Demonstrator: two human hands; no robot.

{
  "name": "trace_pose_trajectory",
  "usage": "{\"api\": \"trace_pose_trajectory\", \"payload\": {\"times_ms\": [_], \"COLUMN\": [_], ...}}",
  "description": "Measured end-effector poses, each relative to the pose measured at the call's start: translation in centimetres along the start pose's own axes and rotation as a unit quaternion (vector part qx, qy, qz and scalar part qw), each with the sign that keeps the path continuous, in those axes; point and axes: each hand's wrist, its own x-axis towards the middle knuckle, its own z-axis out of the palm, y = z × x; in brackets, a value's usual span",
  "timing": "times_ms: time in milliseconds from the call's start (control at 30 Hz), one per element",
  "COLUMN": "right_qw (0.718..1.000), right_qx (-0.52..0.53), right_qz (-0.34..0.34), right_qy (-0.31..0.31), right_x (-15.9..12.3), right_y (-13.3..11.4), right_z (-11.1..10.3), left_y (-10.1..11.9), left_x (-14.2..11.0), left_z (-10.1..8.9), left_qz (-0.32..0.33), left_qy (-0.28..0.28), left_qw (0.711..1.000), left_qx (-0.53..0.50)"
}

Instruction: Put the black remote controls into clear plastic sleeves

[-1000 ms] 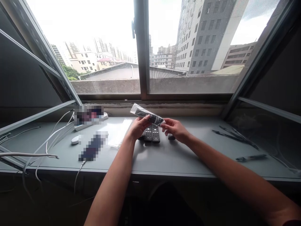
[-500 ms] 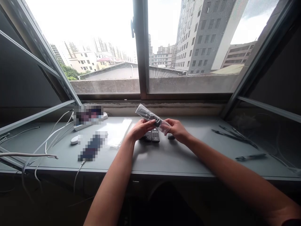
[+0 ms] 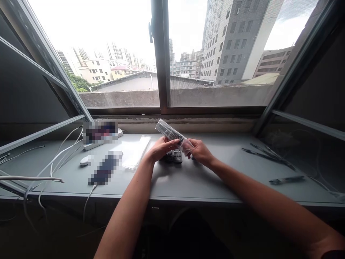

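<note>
From my end I have both hands up over the desk [image 3: 172,189], working together just above the pair of remotes [image 3: 174,157], which is my landmark. The bagged remote [image 3: 169,131] is held in the air over that pair, partly covering it, tilted with one end raised away to the upper left and the other sloping down to the right. My left hand [image 3: 161,148], reached by the left forearm [image 3: 122,212] climbing steeply from the near side, holds it around its middle: the left thumb [image 3: 173,142] lies along the top, while the fingers underneath are mostly hidden. My right hand [image 3: 201,151] sits just right of the pair, its forearm [image 3: 260,196] stretched in on a long, shallow slant from the far right. Its fingers are bent inward and closed on the loose end of the bag [image 3: 187,147]; I can't tell exactly how each one grips. The hands are near each other, with that crumpled plastic between them. A dark object [image 3: 193,158] shows partly beneath the right hand, right of the pair, and spare bags [image 3: 137,153] lie flat to the pair's left.
</note>
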Motion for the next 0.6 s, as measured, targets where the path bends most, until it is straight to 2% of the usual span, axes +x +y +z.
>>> {"api": "trace_pose_trajectory", "payload": {"times_ms": [167,267,500,600], "right_qw": [1.000,1.000,0.998,0.998], "right_qx": [-0.016,-0.009,-0.034,-0.040], "right_qz": [0.021,0.027,0.043,0.044], "right_qy": [0.003,-0.008,-0.022,-0.021], "right_x": [0.3,0.3,-0.1,-0.2], "right_y": [0.2,0.2,-0.8,-0.7], "right_z": [-0.2,-0.3,-0.4,-0.4], "left_y": [-0.5,-0.4,0.3,0.3], "left_x": [0.6,0.6,0.0,-0.1], "left_z": [-0.5,-0.6,0.0,0.0], "left_qz": [0.034,0.030,0.016,0.010], "left_qy": [0.061,0.071,0.009,0.003], "left_qw": [0.998,0.997,0.999,0.998], "left_qx": [0.003,0.005,0.044,0.056]}}
